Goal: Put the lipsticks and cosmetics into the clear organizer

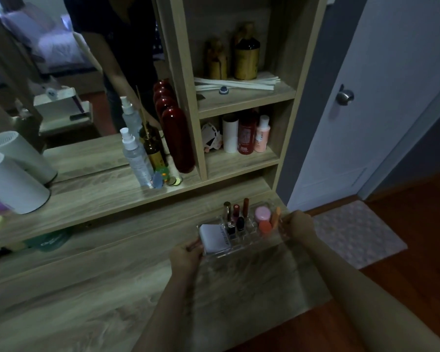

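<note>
The clear organizer (249, 246) sits on the wooden dresser top near its right end. Both hands grip it: my left hand (186, 254) on its left end, my right hand (299, 224) on its right end. Inside stand several lipsticks (235, 212), among them a gold-capped one, a dark red tube and black-capped ones. A white compact (214, 236) lies in the left compartment. A pink jar (262, 213), an orange jar (265, 226) and an orange tube (275, 217) fill the right side.
A raised shelf behind holds a spray bottle (135, 158), a brown diffuser bottle (153, 148), a tall dark red bottle (178, 141) and a white cylinder (13, 184). Cubbies with bottles (247, 135) stand above. A door (366, 97) and floor mat (356, 232) lie right.
</note>
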The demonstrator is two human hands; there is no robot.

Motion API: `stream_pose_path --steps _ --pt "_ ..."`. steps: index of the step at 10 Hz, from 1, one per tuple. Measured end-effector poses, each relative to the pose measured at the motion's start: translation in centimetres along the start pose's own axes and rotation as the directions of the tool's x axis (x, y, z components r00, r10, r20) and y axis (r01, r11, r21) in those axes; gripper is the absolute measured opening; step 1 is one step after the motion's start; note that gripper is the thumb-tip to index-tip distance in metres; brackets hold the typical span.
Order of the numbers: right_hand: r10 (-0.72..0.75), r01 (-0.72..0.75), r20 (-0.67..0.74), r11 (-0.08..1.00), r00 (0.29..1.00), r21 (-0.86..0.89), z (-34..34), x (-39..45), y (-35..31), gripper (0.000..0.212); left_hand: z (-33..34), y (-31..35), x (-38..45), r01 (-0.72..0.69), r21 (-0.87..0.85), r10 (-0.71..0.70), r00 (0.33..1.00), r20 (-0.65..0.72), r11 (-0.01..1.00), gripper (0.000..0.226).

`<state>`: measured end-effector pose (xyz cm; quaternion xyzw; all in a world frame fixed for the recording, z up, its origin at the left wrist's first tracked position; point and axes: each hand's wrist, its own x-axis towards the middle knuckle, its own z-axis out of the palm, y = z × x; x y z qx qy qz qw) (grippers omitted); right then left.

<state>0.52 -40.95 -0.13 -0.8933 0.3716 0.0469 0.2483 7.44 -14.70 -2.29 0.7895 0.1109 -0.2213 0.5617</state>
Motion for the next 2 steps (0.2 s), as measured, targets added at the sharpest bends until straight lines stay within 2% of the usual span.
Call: stream_pose_path --steps 1,2 --pt "-0.029 0.029 0.002 1.000 1.000 -0.002 -0.3 -0.2 0.6 0.022 0.3 0.4 -0.4 -0.025 0.032 0.024 0.999 0.024 0.999 0.035" --pt "-0.119 0.120 0.034 0.993 0.992 -0.017 -0.7 -1.4 0.9 0.024 -0.2 0.9 -1.3 -0.062 0.066 0.064 0.997 -0.037 0.996 0.043"
